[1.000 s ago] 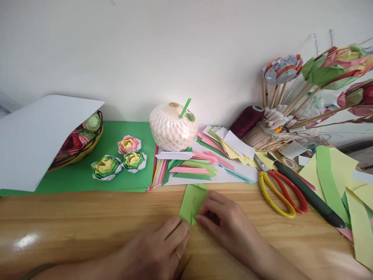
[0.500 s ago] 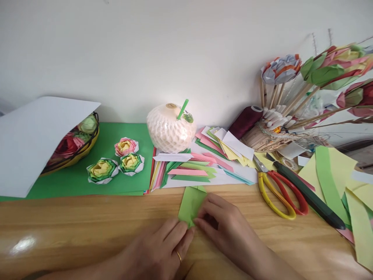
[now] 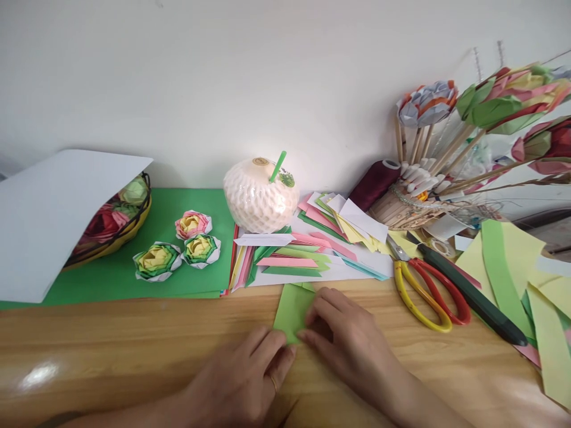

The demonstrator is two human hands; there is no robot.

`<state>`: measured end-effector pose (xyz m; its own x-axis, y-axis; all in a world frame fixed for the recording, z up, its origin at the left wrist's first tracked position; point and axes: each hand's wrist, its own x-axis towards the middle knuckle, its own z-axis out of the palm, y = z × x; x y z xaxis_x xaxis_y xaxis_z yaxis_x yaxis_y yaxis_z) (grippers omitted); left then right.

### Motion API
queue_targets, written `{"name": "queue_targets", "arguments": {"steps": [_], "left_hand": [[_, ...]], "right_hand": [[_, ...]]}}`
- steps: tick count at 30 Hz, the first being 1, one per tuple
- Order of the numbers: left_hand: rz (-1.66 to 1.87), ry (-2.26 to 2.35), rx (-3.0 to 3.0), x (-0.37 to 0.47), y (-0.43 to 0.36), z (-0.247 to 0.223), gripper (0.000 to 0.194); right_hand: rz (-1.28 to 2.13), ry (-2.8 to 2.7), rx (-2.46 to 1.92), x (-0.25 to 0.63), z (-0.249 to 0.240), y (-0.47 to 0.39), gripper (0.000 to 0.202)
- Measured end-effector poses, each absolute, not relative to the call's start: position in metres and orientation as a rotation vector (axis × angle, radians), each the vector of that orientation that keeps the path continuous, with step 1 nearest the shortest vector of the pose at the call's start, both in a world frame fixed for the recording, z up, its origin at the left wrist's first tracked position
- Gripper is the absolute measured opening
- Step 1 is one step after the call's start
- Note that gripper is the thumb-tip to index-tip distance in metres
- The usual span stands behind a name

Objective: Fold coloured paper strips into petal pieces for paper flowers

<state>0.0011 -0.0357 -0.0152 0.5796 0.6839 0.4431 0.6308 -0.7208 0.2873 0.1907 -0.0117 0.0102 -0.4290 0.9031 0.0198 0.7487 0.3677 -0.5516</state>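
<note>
A light green piece of paper (image 3: 292,310) lies on the wooden table, with a fold line near its far edge. My left hand (image 3: 247,368), wearing a ring, has its fingers closed on the near left corner of the paper. At the right edge of the paper, my right hand (image 3: 341,330) pinches with thumb and curled fingers. The paper's near edge is partly hidden by my fingers. Just beyond it are folded paper strips (image 3: 289,261) in pink, green and white, lying on a white sheet.
Red-and-yellow-handled scissors (image 3: 423,291) and a dark green craft knife (image 3: 475,297) lie to the right, beside cut paper (image 3: 504,267). A white textured round container (image 3: 261,196) stands at the back. Paper lotus flowers (image 3: 156,260) rest on green sheets (image 3: 107,285) at left, near a basket (image 3: 145,220).
My left hand has shifted slightly down and left along the paper's near corner. The near part of the paper looks flatter. My right hand stays almost in place.
</note>
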Motion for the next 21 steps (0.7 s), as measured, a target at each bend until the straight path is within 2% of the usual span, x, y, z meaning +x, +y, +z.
{"name": "queue_targets", "arguments": {"steps": [4,8,14,21], "left_hand": [[0.779,1.133,2.699,-0.001,-0.035,-0.013,0.044],[0.771,0.885,2.917,-0.007,-0.030,-0.006,0.046],[0.920,0.747,2.999,-0.014,-0.030,0.006,0.039],[0.757,0.742,3.022,-0.015,-0.035,-0.004,0.042]], "right_hand": [[0.705,-2.317,-1.427,0.202,0.010,-0.006,0.013],[0.730,-2.322,-1.322,0.212,0.009,-0.003,0.012],[0.505,-2.410,-1.171,0.202,0.011,-0.011,0.013],[0.603,-2.407,-1.206,0.193,0.008,-0.021,0.013]]}}
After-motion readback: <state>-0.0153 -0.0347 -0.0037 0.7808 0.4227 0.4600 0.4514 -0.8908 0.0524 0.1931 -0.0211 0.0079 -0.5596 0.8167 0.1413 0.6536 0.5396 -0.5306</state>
